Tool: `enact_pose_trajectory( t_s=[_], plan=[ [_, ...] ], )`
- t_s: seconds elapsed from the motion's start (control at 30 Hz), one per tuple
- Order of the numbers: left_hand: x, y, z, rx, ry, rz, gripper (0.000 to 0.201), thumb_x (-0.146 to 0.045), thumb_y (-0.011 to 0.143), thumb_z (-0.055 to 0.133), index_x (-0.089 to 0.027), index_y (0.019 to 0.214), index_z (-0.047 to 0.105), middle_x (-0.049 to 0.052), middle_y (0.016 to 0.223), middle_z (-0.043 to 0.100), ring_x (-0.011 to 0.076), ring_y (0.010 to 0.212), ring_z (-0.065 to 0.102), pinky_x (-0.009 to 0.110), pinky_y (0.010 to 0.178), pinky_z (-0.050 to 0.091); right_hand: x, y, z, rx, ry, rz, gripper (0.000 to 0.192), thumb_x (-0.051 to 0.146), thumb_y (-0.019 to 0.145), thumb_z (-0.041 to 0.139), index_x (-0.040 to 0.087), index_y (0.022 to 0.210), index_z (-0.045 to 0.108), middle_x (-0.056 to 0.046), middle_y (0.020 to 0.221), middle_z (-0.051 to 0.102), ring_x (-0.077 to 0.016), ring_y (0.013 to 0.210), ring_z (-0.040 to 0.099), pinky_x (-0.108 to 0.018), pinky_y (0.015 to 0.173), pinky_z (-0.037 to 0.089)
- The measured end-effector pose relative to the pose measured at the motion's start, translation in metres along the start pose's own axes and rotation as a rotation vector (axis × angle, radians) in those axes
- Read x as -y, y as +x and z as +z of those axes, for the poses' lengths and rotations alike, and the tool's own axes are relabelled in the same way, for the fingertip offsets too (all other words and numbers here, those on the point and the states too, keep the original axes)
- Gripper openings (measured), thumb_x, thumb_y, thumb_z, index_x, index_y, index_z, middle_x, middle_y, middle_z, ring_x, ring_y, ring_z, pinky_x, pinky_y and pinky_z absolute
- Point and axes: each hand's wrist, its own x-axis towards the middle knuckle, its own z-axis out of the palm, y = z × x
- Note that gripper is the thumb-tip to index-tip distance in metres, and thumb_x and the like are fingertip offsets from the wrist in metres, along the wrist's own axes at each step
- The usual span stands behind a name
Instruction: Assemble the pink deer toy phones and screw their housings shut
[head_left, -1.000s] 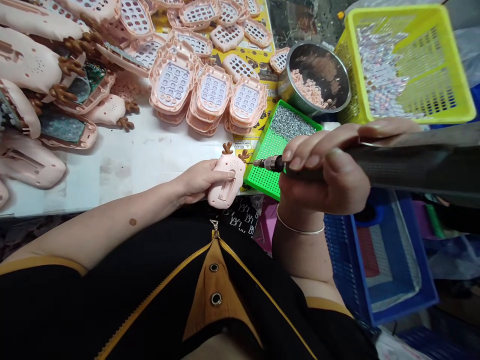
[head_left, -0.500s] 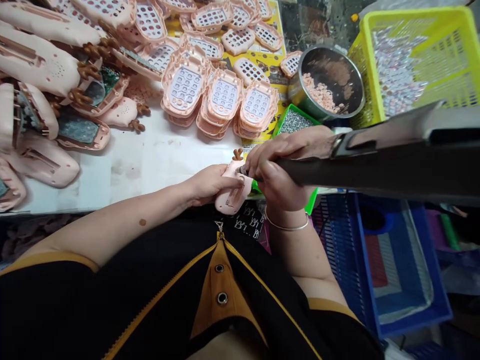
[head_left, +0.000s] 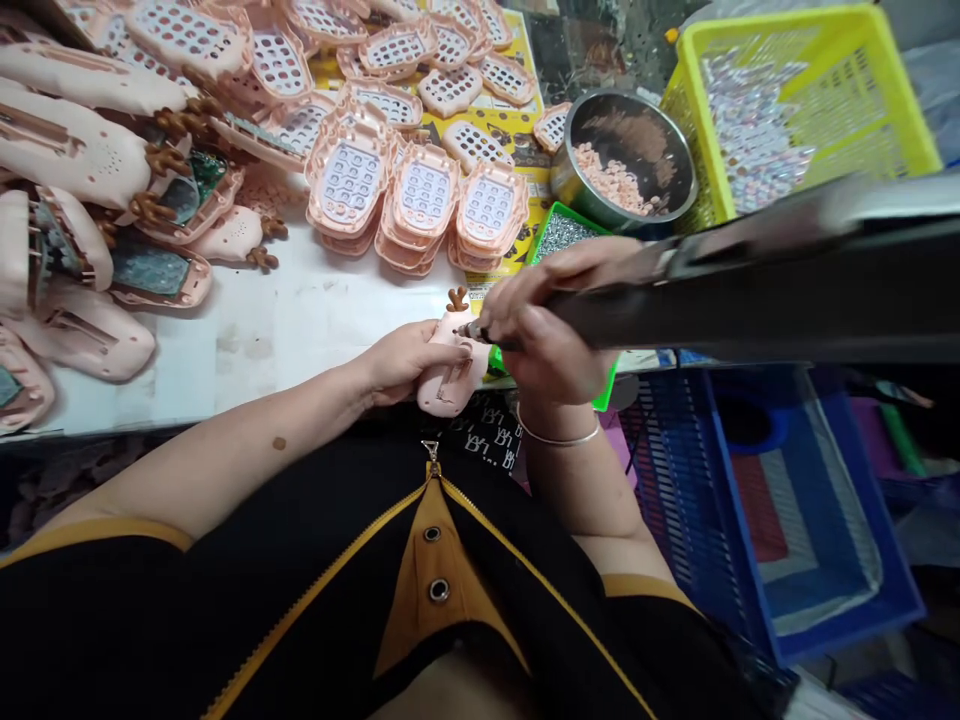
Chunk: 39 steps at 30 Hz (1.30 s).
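My left hand (head_left: 401, 362) grips a pink toy phone shell with brown antlers (head_left: 450, 375) at the near edge of the white table (head_left: 285, 325). My right hand (head_left: 551, 335) is closed around a dark electric screwdriver (head_left: 750, 290), whose long body runs off to the right. Its bit tip touches the upper part of the shell. Just behind my right hand sits a green tray of small screws (head_left: 559, 235), partly hidden by my fingers.
Pink keypad fronts (head_left: 424, 195) lie stacked at the table's middle and back, finished shells and circuit boards (head_left: 90, 200) at the left. A steel bowl of pink bits (head_left: 626, 160) and a yellow basket (head_left: 795, 110) stand at the right. Blue crates (head_left: 780, 500) sit below.
My right hand has carried the screwdriver leftward from over the green screw tray to the pink shell, where its tip now rests. My left hand kept hold of the shell.
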Motion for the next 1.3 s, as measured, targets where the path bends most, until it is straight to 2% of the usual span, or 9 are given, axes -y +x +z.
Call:
enact_pose_trajectory(
  t_s=[0.07,0.13,0.23,0.37,0.43,0.63,1.03,1.23,1.3],
  plan=[
    [0.000,0.000,0.002,-0.038,-0.042,0.030,0.032,-0.017,0.071,0.078,-0.013,0.099,0.064,0.004,0.086,0.072,0.0148,0.077,0.065,0.031,0.079,0.051,0.012,0.010,-0.009,-0.055,0.106,-0.193,0.023,0.044,0.080,0.069,0.036,0.100,0.061,0.011,0.050,0.044,-0.0107,0.032,0.039,-0.028,0.034,0.037],
    [-0.001,0.000,0.003,-0.064,-0.102,0.064,0.039,-0.020,0.076,0.076,-0.017,0.111,0.061,0.005,0.097,0.072,0.0179,0.085,0.068,0.038,0.086,0.053,0.016,0.015,-0.027,-0.111,0.086,-0.275,0.021,0.040,0.080,0.071,0.034,0.098,0.063,0.011,0.049,0.042,-0.0094,0.032,0.036,-0.027,0.033,0.034],
    [-0.002,-0.001,0.003,-0.065,-0.125,0.086,0.047,-0.028,0.078,0.077,-0.022,0.120,0.055,0.005,0.104,0.070,0.0204,0.090,0.068,0.045,0.089,0.054,0.008,0.014,-0.062,-0.228,-0.084,-0.242,0.028,0.041,0.074,0.079,0.032,0.091,0.060,0.011,0.049,0.040,-0.0083,0.033,0.032,-0.028,0.035,0.033],
    [-0.004,-0.004,0.001,-0.025,-0.045,0.064,0.069,-0.016,0.068,0.081,-0.024,0.129,0.050,0.005,0.112,0.067,0.0218,0.097,0.067,0.050,0.098,0.052,-0.011,0.003,-0.090,-0.318,-0.247,-0.162,0.035,0.051,0.072,0.077,0.030,0.091,0.057,0.010,0.052,0.040,-0.0090,0.036,0.035,-0.030,0.040,0.038],
    [-0.005,-0.005,0.000,-0.049,-0.017,0.045,0.074,-0.015,0.066,0.081,-0.026,0.131,0.048,0.005,0.115,0.065,0.0230,0.099,0.066,0.053,0.099,0.051,-0.017,0.000,-0.093,-0.324,-0.260,-0.130,0.035,0.052,0.073,0.075,0.030,0.092,0.057,0.010,0.054,0.041,-0.0092,0.038,0.039,-0.029,0.042,0.041],
    [-0.006,-0.006,-0.001,-0.071,0.016,0.015,0.068,-0.023,0.069,0.082,-0.029,0.129,0.050,0.004,0.114,0.065,0.0217,0.094,0.066,0.061,0.098,0.051,-0.026,-0.001,-0.095,-0.262,-0.179,-0.083,0.031,0.047,0.073,0.074,0.030,0.093,0.059,0.010,0.058,0.045,-0.0079,0.040,0.046,-0.026,0.041,0.042],
    [-0.007,-0.007,0.003,-0.139,-0.030,0.007,0.069,-0.019,0.070,0.082,-0.030,0.130,0.050,0.004,0.112,0.069,0.0280,0.106,0.069,0.064,0.101,0.049,-0.028,-0.002,-0.097,-0.213,-0.157,-0.058,0.031,0.047,0.072,0.077,0.029,0.091,0.060,0.010,0.059,0.046,-0.0074,0.039,0.045,-0.026,0.040,0.042],
    [-0.006,-0.007,0.003,-0.147,-0.022,0.018,0.068,-0.017,0.071,0.080,-0.030,0.132,0.051,0.006,0.115,0.070,0.0262,0.098,0.072,0.063,0.095,0.054,-0.032,-0.003,-0.097,-0.239,-0.172,-0.074,0.028,0.045,0.072,0.075,0.030,0.092,0.061,0.010,0.058,0.047,-0.0079,0.038,0.044,-0.026,0.041,0.041],
    [-0.005,-0.007,0.004,-0.168,-0.020,0.012,0.058,-0.017,0.074,0.077,-0.024,0.128,0.057,0.009,0.111,0.072,0.0255,0.094,0.072,0.059,0.093,0.056,-0.032,-0.001,-0.097,-0.253,-0.186,-0.044,0.028,0.043,0.071,0.076,0.029,0.091,0.062,0.009,0.058,0.049,-0.0085,0.039,0.045,-0.027,0.040,0.041]
  ],
)
